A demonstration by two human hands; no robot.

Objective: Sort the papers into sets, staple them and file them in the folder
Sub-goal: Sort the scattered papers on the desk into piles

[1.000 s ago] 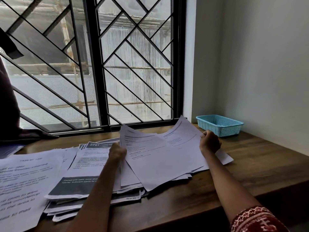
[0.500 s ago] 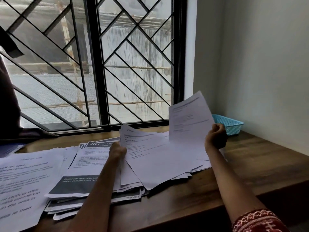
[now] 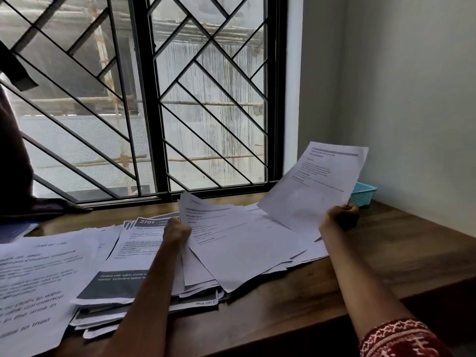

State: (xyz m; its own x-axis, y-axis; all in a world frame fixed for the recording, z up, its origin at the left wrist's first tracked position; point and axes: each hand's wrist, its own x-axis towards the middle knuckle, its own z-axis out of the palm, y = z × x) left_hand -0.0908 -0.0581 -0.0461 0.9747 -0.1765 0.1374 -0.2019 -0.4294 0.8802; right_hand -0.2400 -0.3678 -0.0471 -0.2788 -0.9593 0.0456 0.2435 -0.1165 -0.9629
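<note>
My right hand (image 3: 340, 218) grips the lower edge of a single printed sheet (image 3: 313, 186) and holds it tilted up above the table, over toward the right. My left hand (image 3: 177, 231) grips the left edge of a fanned pile of white sheets (image 3: 239, 246) lying on the wooden table (image 3: 401, 256). Left of that pile lies a stack of papers with dark header bands (image 3: 121, 279). A large-print sheet (image 3: 36, 287) lies at the near left. No stapler or folder is in view.
A blue plastic basket (image 3: 364, 195) sits in the back right corner, partly hidden by the raised sheet. A barred window runs along the table's far edge. A dark-sleeved person (image 3: 13, 176) stands at the far left. White walls close off the right side.
My right hand has lifted one sheet off the fanned pile and carried it up and to the right. My left hand stays gripping the pile's left edge.
</note>
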